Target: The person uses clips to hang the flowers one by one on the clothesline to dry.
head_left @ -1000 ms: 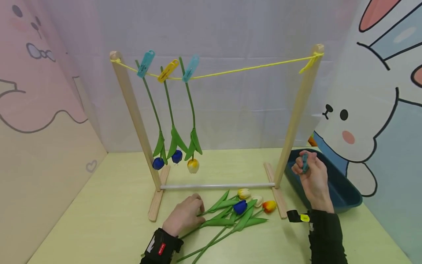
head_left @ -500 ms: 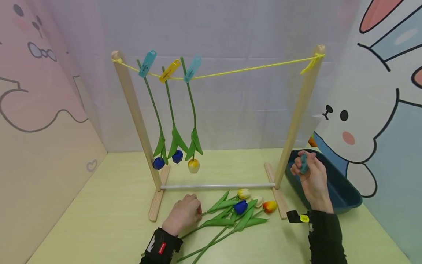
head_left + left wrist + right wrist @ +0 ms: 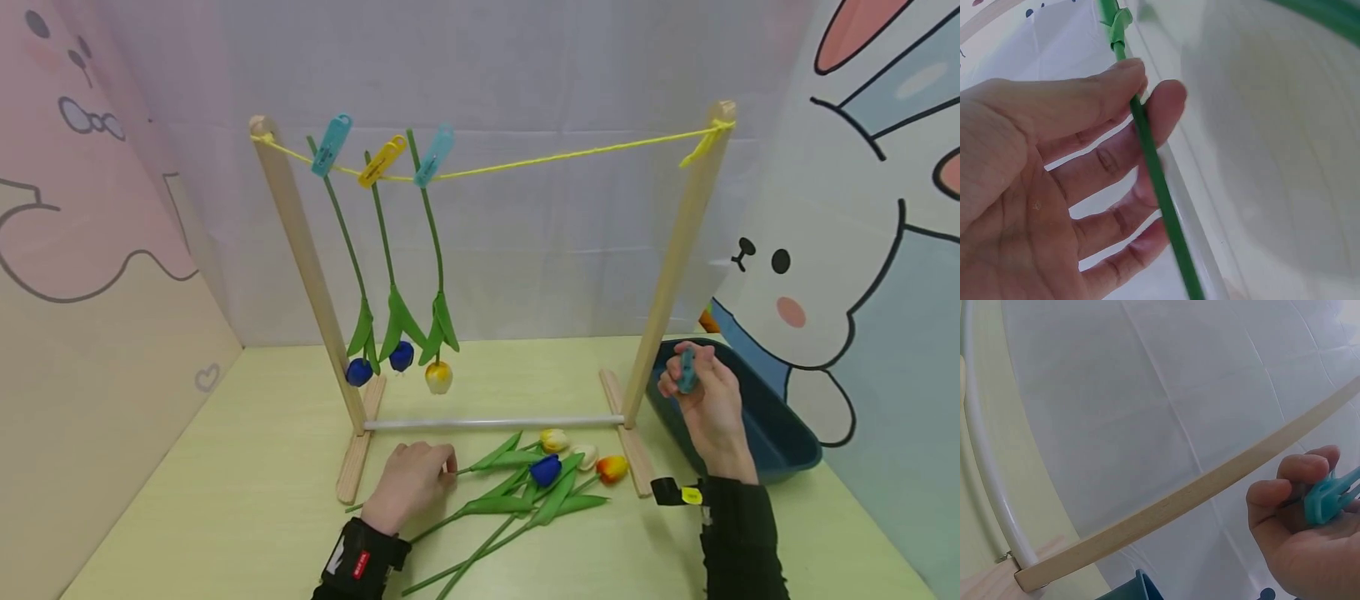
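My left hand point(image 3: 416, 483) pinches the green stem point(image 3: 1155, 165) of an artificial tulip between thumb and forefinger, just below its leaves. That stem's cut end pokes out to the left of the hand, and its leaves point toward a yellow-and-white tulip point(image 3: 553, 440). Beside it on the table lie a blue tulip point(image 3: 545, 471), a white tulip point(image 3: 584, 456) and an orange-and-yellow tulip point(image 3: 612, 469), stems crossing. My right hand point(image 3: 708, 408), raised in front of the bin, holds a teal clothespin point(image 3: 1325, 499) in curled fingers.
A wooden frame point(image 3: 670, 275) carries a yellow string point(image 3: 555, 157). Two teal clothespins point(image 3: 332, 146) and a yellow clothespin point(image 3: 382, 162) hold three upside-down tulips point(image 3: 438, 377) at its left part. A dark teal bin point(image 3: 780, 433) stands at the right. A white rod point(image 3: 495, 423) joins the frame's feet.
My left hand has shifted slightly left and taken a stem in a pinch; the stem's end now shows left of the wrist. The right hand stays nearly still, with the clothespin turned slightly.
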### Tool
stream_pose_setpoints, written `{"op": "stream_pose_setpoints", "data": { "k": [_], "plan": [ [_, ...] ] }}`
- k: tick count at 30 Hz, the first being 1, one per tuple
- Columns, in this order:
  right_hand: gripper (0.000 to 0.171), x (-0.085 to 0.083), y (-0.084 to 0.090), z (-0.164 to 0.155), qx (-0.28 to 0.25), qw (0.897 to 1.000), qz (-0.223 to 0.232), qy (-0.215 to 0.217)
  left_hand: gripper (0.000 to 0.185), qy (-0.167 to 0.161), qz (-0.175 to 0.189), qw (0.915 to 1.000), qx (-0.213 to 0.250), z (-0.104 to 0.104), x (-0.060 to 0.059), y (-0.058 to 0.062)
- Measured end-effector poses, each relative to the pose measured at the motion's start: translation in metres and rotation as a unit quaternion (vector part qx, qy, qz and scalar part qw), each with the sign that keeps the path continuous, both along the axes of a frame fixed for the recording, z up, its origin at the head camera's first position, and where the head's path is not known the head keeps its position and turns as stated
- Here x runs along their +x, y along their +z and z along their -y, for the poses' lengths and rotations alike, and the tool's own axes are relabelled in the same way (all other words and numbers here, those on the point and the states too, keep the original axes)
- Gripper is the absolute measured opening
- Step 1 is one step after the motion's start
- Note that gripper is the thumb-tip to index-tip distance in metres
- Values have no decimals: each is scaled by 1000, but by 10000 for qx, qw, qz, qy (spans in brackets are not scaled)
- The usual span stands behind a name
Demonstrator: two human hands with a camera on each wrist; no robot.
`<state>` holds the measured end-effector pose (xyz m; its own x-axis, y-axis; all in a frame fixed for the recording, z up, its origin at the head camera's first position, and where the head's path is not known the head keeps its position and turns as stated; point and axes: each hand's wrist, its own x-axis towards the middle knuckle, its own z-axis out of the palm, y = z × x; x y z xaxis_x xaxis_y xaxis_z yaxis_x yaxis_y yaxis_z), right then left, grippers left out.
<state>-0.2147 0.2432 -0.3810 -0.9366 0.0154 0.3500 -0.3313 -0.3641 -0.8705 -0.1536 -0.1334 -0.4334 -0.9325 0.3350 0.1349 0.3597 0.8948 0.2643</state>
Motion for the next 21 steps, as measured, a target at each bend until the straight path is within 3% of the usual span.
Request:
{"op": "stream_pose_setpoints", "data": {
  "k": [3, 13, 21],
  "plan": [
    [37, 0, -1, -1, -8, 10000, -17, 2, 14, 18, -224, 9997, 36, 0, -1, 3],
    [37, -1, -2, -2, 15, 10000, -15, 42, 16, 171, -352, 9992, 66, -1, -1, 12],
    [37, -1, -2, -3, -8, 10000, -9, 53, 11, 344, -536, 9969, 468, -3, 2, 20]
  ]
}}
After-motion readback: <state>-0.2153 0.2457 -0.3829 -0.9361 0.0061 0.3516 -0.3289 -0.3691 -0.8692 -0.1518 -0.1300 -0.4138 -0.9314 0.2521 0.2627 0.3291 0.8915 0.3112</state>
